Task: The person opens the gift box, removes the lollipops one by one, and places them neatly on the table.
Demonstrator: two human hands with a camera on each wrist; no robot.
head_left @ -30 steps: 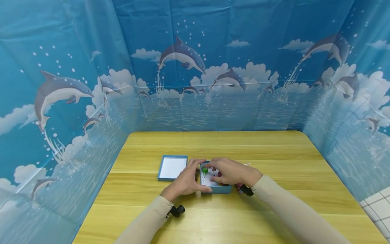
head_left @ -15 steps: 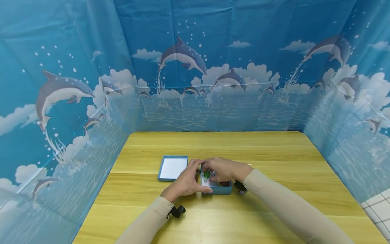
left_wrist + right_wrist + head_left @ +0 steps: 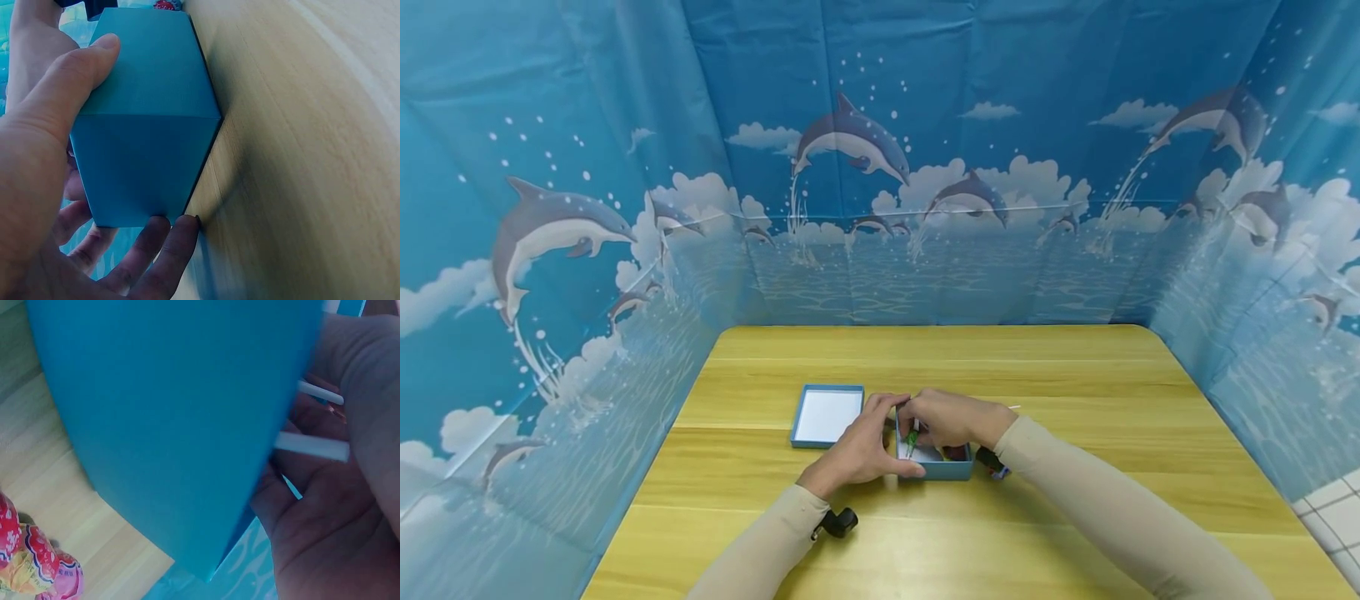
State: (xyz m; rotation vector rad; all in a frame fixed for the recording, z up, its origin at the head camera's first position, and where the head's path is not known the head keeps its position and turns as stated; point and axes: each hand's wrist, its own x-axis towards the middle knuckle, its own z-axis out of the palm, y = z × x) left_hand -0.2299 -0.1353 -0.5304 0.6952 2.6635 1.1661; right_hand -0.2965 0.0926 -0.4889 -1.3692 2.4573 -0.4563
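A small blue box (image 3: 944,470) with a white inside stands on the table. My left hand (image 3: 867,447) grips its left end. The left thumb presses the near wall, and the fingers reach round the end, as the left wrist view shows of the box (image 3: 144,69). My right hand (image 3: 953,417) reaches into the box from the right, its fingertips pinching a green-wrapped lollipop (image 3: 912,438) near the left wall. A dark reddish wrapped candy (image 3: 955,452) lies under that palm. In the right wrist view, white lollipop sticks (image 3: 312,446) poke past the box rim; their heads are hidden.
A shallow blue lid (image 3: 827,416) with a white inside lies left of the box. Several red, yellow and pink wrapped lollipops (image 3: 39,565) lie on the table to the box's right, mostly behind the right wrist. A white stick (image 3: 1014,407) shows beyond the right forearm.
My right hand has moved left and deeper into the box, its fingers closing on the green lollipop, which has shifted slightly towards me. My left hand keeps its hold on the box.
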